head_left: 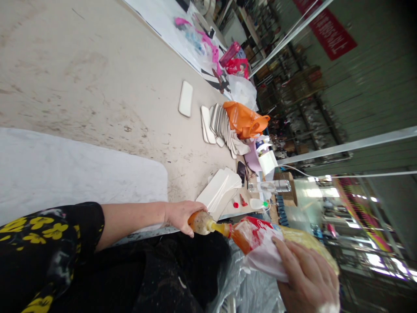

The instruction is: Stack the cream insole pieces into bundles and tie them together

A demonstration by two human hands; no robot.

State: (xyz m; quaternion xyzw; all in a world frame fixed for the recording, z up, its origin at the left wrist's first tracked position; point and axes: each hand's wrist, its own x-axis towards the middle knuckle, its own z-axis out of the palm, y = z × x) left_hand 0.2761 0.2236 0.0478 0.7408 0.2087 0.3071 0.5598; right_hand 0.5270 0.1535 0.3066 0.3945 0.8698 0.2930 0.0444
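My left hand (pixel 185 216), at the end of a black sleeve with yellow flowers, is closed around a small bottle (pixel 201 222) with a smeared, cloudy surface and amber contents. My right hand (pixel 306 271) is wrapped round a larger plastic bottle (pixel 249 239) holding orange liquid, with a torn red and white label. The larger bottle lies tilted, its mouth facing the small bottle. A yellow neck or stream of liquid joins the two mouths; I cannot tell which. Both bottles are held past the table edge, above my dark apron (pixel 169 269).
On the table (pixel 97 87) lie white flat strips (pixel 221 187), a stack of pale pads (pixel 220 124), a white rectangular piece (pixel 186 99) and a red cap (pixel 235 205). An orange bag (pixel 246 119) and clear bottle (pixel 260 187) stand farther off. Clear plastic sheeting (pixel 250 287) hangs beneath my right hand.
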